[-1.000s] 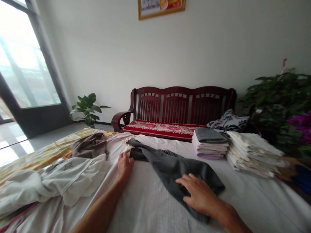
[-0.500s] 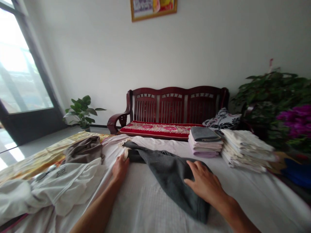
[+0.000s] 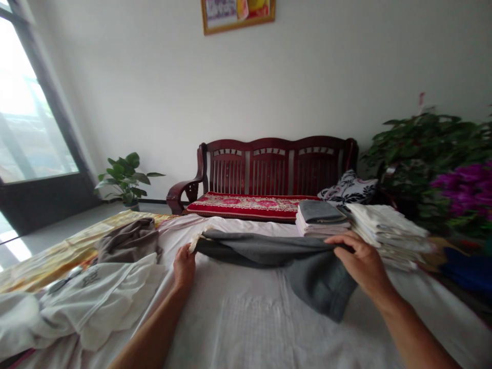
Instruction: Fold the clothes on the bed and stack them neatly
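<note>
A dark grey garment (image 3: 265,248) with a cream lacy edge stretches between my two hands above the white sheet (image 3: 246,323). My left hand (image 3: 184,266) is closed on its lace-trimmed end. At the other end, my right hand (image 3: 359,256) pinches the upper edge between thumb and fingers. From the right hand a wide part of the cloth hangs toward me, its lower corner near the sheet. Whether it is trousers or a top, I cannot tell.
Left lie a crumpled white garment (image 3: 111,292) and a brown one (image 3: 132,238). At right stand a folded stack with grey on top (image 3: 323,211) and a cream stack (image 3: 384,228). Beyond are a wooden bench (image 3: 269,164), a potted plant (image 3: 128,177) and purple flowers (image 3: 465,187).
My right hand was spread over the grey garment; now it grips the upper edge and has moved right and slightly up. The cloth is pulled straighter. My left hand keeps its hold on the lacy end.
</note>
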Demonstrator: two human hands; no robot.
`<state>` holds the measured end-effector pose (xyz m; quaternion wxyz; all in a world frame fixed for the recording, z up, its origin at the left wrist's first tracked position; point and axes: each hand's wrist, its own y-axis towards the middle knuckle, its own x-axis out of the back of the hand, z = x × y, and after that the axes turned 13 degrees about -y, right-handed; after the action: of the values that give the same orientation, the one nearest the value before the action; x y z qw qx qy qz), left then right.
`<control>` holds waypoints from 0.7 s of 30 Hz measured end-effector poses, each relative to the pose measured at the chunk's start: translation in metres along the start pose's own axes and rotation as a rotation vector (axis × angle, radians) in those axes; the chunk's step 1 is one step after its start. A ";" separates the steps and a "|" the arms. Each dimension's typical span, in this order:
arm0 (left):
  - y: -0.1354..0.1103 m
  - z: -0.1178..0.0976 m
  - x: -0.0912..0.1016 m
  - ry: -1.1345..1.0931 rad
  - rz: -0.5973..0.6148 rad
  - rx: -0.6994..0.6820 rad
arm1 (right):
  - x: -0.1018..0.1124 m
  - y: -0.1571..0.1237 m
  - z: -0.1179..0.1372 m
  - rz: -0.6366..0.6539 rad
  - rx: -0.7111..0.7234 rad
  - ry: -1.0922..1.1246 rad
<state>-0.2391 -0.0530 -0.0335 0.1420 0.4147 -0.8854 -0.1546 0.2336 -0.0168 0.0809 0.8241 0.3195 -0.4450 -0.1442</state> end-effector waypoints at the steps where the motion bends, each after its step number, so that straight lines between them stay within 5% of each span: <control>1: 0.001 0.001 0.000 0.007 0.011 -0.017 | 0.009 0.003 -0.009 0.075 -0.006 -0.001; 5: 0.002 0.004 0.002 0.088 0.057 0.000 | 0.016 0.001 -0.045 0.507 0.025 -0.222; 8: 0.004 -0.002 0.007 0.144 -0.005 -0.037 | 0.003 -0.005 -0.047 0.463 0.097 -0.306; 11: 0.008 -0.019 0.007 0.188 0.013 -0.239 | -0.012 -0.009 -0.022 0.381 0.210 -0.246; 16: 0.010 -0.046 -0.020 0.426 0.432 -0.585 | -0.036 -0.025 0.021 0.514 0.218 -0.322; 21: 0.011 -0.053 -0.049 0.671 0.755 -0.776 | -0.051 -0.037 0.025 0.544 0.263 -0.331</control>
<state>-0.1968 -0.0166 0.0137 0.5963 0.0183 -0.7575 -0.2650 0.1858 -0.0277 0.0337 0.7008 0.2651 -0.6562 0.0896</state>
